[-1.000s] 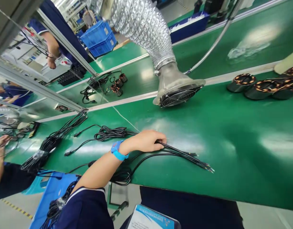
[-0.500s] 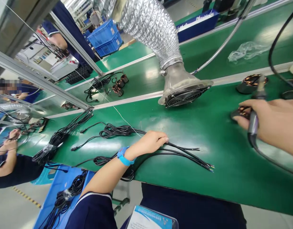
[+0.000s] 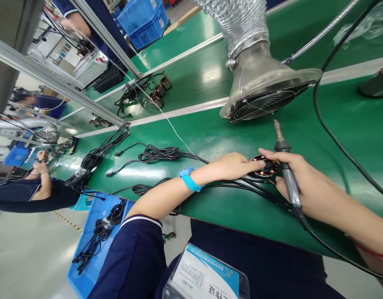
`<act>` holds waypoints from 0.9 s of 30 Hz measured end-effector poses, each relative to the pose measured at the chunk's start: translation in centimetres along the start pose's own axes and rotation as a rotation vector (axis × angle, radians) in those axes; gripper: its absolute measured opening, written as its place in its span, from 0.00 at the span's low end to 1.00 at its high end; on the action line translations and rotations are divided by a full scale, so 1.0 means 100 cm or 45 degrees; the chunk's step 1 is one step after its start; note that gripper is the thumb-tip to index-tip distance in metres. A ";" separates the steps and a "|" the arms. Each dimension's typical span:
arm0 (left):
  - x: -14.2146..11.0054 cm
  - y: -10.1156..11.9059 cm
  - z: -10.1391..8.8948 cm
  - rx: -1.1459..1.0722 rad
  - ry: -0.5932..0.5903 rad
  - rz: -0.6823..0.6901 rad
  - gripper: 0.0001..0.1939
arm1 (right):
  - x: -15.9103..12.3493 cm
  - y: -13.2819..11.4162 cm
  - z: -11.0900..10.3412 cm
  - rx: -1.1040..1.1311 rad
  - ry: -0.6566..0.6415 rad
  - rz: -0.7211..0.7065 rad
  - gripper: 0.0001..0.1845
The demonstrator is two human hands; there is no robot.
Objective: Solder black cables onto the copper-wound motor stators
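Note:
My right hand (image 3: 303,178) is closed around a soldering iron (image 3: 291,182), its tip pointing up and away. The fingers of that hand also touch a motor stator (image 3: 274,168) with copper windings. My left hand (image 3: 232,166), with a blue wristband, grips the stator's left side, the thumb over its rim. Under and beside the left hand run black cables (image 3: 241,187). Their far ends are partly hidden behind my right hand and the iron. A thin pale wire (image 3: 179,135) hangs down toward the cables at my left wrist.
A fume extractor hood (image 3: 266,89) hangs over the bench. Another stator (image 3: 378,83) stands at the right. Coiled cables (image 3: 158,153) and a cable bundle (image 3: 94,158) lie left; a blue bin (image 3: 76,265) sits below. A co-worker's hands (image 3: 40,164) are at the far left.
My right hand has brought the soldering iron and a stator leftward from the right side. My left hand has left the cables' top and now grips the stator. The view has shifted right.

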State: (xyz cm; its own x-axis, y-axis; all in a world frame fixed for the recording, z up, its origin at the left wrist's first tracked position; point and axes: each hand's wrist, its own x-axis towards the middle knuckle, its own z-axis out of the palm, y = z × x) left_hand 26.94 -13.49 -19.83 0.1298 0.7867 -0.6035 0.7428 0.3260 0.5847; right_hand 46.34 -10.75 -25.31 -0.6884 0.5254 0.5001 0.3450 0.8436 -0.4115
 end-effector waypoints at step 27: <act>0.012 -0.022 -0.014 -0.868 -0.217 0.259 0.13 | -0.005 0.000 0.014 0.071 0.036 -0.045 0.21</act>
State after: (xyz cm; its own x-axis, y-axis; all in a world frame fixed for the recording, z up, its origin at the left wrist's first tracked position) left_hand 24.56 -12.53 -21.05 0.3631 0.7921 -0.4906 0.1263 0.4799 0.8682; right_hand 45.80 -11.18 -26.68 -0.6810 0.4990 0.5360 0.2840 0.8546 -0.4347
